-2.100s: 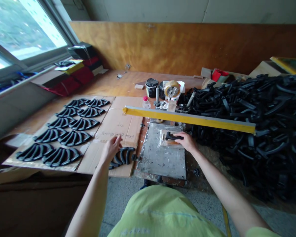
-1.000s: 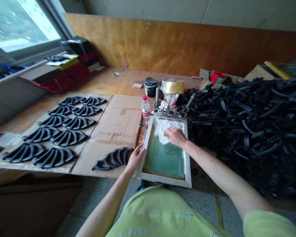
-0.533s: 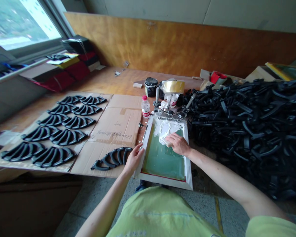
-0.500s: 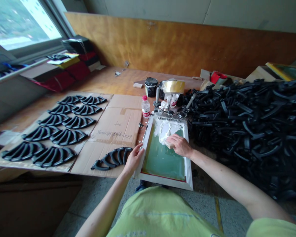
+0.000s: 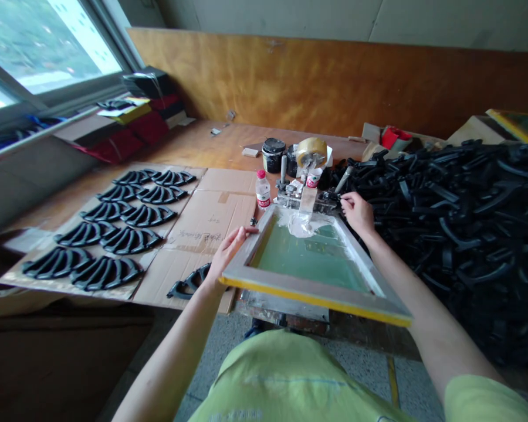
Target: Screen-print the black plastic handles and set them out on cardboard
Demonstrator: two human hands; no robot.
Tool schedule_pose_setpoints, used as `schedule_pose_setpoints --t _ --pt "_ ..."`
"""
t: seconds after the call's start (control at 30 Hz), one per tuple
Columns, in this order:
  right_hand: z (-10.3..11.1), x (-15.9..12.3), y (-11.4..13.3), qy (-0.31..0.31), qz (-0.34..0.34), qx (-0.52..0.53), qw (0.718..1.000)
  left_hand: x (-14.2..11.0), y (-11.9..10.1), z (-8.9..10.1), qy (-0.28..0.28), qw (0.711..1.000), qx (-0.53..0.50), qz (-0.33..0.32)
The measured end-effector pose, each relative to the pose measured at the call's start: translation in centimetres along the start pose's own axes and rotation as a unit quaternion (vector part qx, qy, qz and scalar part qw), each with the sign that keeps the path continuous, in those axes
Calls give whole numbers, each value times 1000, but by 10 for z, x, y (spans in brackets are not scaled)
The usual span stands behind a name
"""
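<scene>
The silk-screen frame (image 5: 361, 305) is tilted up at its near end, with green mesh inside and white ink (image 5: 300, 227) at its far end. My left hand (image 5: 229, 251) is closed on the frame's left rail, fingers pointing forward. A flat, pale scraper (image 5: 307, 202) stands in the white ink, leaning on the hinge clamp (image 5: 290, 201). My right hand (image 5: 358, 212) is beyond the frame's right far corner, fingertips pinched beside the clamp's dark fitting and the black parts. What it pinches is too small to make out.
Black fan-shaped parts (image 5: 129, 239) lie in rows on cardboard (image 5: 213, 205) at left; another (image 5: 189, 284) lies nearer. A large heap of black parts (image 5: 444, 223) fills the right. Behind the frame stand a red-capped bottle (image 5: 263, 190), an ink tub (image 5: 273, 157) and a tape roll (image 5: 312, 152).
The frame's near end has risen off its base. My right hand has let go of the scraper in the ink and moved right and away to the clamp's side. My left hand has shifted slightly left.
</scene>
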State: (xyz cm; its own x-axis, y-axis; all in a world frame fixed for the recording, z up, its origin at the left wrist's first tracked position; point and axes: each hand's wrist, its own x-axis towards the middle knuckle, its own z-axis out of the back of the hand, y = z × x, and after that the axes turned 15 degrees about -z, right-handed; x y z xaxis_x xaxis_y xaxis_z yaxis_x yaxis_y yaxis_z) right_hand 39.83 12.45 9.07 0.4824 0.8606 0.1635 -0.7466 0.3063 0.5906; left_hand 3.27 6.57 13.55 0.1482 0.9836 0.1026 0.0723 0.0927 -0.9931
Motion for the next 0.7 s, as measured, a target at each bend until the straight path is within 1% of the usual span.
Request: schedule_pose_setpoints --t 0.07,0.13,0.2,0.27,0.33,0.37,0.4,0.43,0.5,0.53,0.57,0.6,0.67,0.7 --pt "-3 -14 -30 22 -47 4 999 19 -14 -11 -19 997 -24 -66" --pt "-18 -39 -46 74 -43 7 996 37 -23 -21 -24 994 -40 -95" --pt "-38 -69 -48 123 8 8 992 49 -26 -28 -28 994 -54 -93" --pt "-53 -91 -41 156 76 -14 985 51 -21 -32 -44 993 -69 -89" --pt "-56 -103 -29 174 127 -48 975 40 -7 -32 -62 993 -75 -72" --pt "-54 -105 -23 177 137 -59 973 30 2 -32 -58 995 -70 -47" --pt "-49 -107 -15 181 139 -58 972 18 12 -31 -38 997 -59 -9" --pt "-43 -109 -6 185 140 -48 972 5 22 -31 -5 998 -47 40" --pt "-33 -118 18 188 156 -11 970 -25 41 -31 66 986 -38 147" --pt "-30 -126 32 188 172 6 967 -38 48 -33 86 977 -48 187" --pt "-30 -137 47 187 194 17 963 -50 54 -34 85 971 -66 212" --pt "-32 -149 62 191 222 22 956 -59 59 -34 62 969 -87 221" --pt "-45 -177 89 214 286 23 934 -71 66 -28 -26 972 -109 208" --pt "-54 -190 101 231 312 24 921 -74 69 -21 -75 971 -107 199"
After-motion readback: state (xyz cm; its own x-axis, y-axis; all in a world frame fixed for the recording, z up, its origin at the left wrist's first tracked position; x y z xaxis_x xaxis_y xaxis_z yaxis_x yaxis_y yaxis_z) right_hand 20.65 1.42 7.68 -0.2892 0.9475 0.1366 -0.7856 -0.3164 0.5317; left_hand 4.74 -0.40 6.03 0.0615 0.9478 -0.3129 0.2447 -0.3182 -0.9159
